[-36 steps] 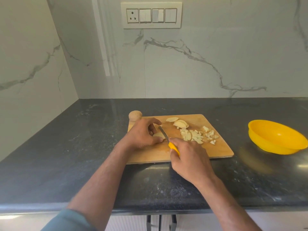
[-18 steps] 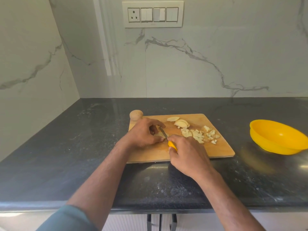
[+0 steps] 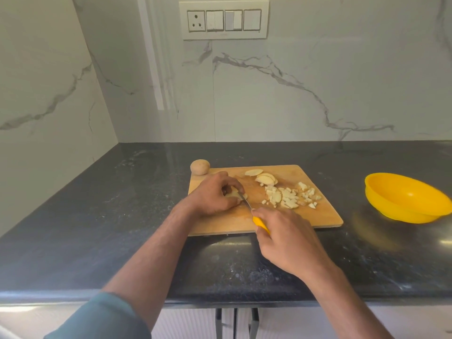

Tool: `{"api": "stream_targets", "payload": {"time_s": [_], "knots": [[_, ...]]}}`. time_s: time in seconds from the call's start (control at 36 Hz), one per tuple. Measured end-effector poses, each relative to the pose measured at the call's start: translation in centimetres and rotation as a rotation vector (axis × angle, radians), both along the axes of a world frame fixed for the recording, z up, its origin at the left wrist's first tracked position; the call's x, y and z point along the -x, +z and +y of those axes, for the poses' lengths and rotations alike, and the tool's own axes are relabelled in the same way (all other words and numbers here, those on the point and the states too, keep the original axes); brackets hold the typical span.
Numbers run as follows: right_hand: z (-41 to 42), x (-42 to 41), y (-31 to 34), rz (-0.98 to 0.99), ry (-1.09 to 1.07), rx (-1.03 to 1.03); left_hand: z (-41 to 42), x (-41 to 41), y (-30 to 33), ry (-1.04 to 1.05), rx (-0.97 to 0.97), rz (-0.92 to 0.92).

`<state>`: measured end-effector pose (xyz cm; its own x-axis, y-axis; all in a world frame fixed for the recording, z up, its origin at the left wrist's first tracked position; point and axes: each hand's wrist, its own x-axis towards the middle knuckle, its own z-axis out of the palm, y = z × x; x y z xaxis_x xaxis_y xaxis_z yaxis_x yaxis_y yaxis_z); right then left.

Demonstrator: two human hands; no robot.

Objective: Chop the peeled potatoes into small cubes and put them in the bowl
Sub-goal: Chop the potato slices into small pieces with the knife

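Note:
A wooden cutting board [image 3: 318,216] lies on the dark counter. My left hand [image 3: 215,195] holds a pale potato piece [image 3: 233,193] down on the board's left part, fingers curled over it. My right hand [image 3: 286,237] grips a yellow-handled knife [image 3: 260,222] whose blade lies against that piece. A pile of small potato cubes [image 3: 289,198] sits mid-board, with a few larger slices [image 3: 265,178] behind it. A whole potato [image 3: 200,166] rests at the board's far left corner. The yellow bowl [image 3: 406,199] stands to the right, nothing visible inside.
The dark stone counter [image 3: 122,204] runs to a marble wall at the back and left. A switch plate [image 3: 223,20] is mounted on the back wall. The counter's front edge lies just below my forearms.
My right hand has drawn the knife back toward me, off the board's front edge. My left hand has stayed on the potato piece. The camera has tilted slightly.

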<state>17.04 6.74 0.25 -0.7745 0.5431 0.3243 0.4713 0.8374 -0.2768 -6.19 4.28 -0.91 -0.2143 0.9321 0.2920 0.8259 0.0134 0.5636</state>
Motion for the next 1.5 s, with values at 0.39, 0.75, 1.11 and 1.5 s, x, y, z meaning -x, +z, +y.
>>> {"api": "stream_targets", "payload": {"time_s": [0.39,0.75,1.11,1.5], "knots": [[0.6,-1.3,0.0,0.277,-0.030,0.156,-0.5,0.1,0.1,0.054,-0.054,-0.159],[0.1,2.7,-0.4,0.107,-0.031,-0.010,-0.9,0.1,0.4,0.089,-0.088,-0.192],[0.1,2.8,0.1,0.056,-0.007,0.001,-0.9,-0.2,0.6,0.113,-0.088,-0.188],[0.1,3.0,0.3,0.027,0.000,-0.048,-1.2,-0.3,0.9,0.092,-0.059,-0.196]]}}
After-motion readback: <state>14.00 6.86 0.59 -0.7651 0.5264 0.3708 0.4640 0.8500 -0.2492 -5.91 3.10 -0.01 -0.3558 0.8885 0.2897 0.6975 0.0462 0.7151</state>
